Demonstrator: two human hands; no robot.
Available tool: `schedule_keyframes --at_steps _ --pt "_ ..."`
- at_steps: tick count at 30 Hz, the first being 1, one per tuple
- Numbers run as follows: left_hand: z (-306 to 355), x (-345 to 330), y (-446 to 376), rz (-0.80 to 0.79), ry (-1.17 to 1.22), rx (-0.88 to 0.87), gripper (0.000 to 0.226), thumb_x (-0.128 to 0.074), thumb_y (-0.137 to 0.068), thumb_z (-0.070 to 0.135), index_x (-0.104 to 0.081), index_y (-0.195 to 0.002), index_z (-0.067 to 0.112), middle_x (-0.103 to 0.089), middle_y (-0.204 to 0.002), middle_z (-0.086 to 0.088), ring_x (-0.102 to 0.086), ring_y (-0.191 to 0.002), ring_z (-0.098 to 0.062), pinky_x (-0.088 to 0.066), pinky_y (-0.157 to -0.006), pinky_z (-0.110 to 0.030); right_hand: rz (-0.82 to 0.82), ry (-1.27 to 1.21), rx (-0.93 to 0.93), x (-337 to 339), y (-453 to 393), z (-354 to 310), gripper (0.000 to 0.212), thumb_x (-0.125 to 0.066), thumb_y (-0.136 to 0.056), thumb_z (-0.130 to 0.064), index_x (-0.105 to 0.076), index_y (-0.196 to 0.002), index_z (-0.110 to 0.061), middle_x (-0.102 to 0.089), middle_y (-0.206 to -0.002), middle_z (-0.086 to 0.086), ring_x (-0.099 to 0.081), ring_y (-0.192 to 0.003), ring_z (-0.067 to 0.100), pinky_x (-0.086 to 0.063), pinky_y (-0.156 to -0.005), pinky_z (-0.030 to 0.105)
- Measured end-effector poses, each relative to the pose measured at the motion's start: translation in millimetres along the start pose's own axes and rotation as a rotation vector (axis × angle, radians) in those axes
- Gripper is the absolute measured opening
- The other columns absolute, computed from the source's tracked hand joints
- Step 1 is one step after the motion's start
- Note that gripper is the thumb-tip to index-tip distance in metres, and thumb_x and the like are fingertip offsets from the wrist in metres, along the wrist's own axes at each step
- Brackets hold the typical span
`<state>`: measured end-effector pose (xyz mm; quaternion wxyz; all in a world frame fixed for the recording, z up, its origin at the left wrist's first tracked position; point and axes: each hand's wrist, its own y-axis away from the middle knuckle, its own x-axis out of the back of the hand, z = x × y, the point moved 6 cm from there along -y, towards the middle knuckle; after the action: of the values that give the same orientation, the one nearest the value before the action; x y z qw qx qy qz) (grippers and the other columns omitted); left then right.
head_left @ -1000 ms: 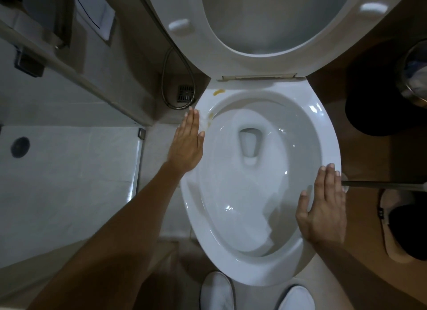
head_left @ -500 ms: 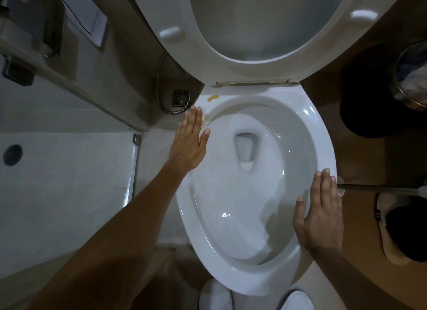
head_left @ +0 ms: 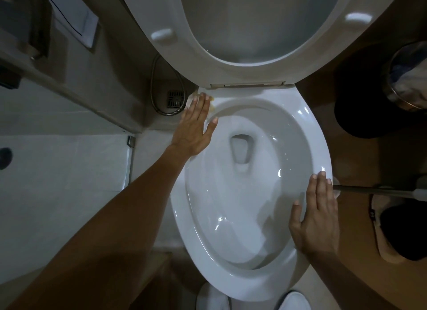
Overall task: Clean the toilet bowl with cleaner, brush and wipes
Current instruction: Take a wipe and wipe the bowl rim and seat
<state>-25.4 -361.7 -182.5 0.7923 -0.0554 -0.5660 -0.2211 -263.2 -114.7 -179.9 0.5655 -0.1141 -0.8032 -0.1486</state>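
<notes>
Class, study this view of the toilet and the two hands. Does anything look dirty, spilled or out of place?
Yes. A yellowish stain sits on the white rim at the back left, near the seat hinge, right at the left hand fingertips. Something pale shows under those fingertips, possibly a wipe; I cannot tell.

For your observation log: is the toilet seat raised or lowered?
Raised. The toilet seat stands up behind the hinge, its underside bumpers facing the camera, leaving the bowl rim bare.
</notes>
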Motion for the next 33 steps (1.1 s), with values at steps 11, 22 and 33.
schedule_keyframes --at_steps 11,22,33 --pt "8.4 -0.9 -8.7 -0.06 -0.083 -0.148 0.061 -0.02 -0.101 0.045 0.0 -0.152 0.018 0.004 -0.16 0.002 0.006 -0.146 -0.012 0.005 -0.115 -0.03 0.005 0.015 -0.001 -0.7 0.2 1.1 0.072 -0.03 -0.089 -0.035 -0.016 -0.153 -0.006 -0.008 -0.161 0.008 -0.004 -0.149 0.021 -0.012 -0.118 0.039" --pt "-20.9 7.6 43.5 -0.093 -0.111 -0.184 0.065 -0.003 -0.096 0.056 0.002 -0.151 0.021 0.006 -0.158 0.007 0.007 -0.146 -0.007 -0.002 -0.12 -0.035 -0.005 -0.002 -0.007 -2.0 -0.1 2.0 0.071 -0.032 -0.09 -0.034 -0.016 -0.153 -0.006 -0.007 -0.161 0.008 -0.004 -0.149 0.021 -0.016 -0.118 0.044" --pt "-1.7 1.0 25.1 0.066 -0.063 0.217 0.068 -0.012 -0.1 0.049 0.003 -0.152 0.008 0.006 -0.16 -0.007 0.007 -0.147 -0.018 0.008 -0.115 -0.033 -0.003 0.007 -0.012 -1.0 0.5 1.6 0.07 -0.031 -0.089 -0.033 -0.018 -0.152 -0.005 -0.01 -0.161 0.009 -0.007 -0.149 0.022 -0.021 -0.117 0.046"
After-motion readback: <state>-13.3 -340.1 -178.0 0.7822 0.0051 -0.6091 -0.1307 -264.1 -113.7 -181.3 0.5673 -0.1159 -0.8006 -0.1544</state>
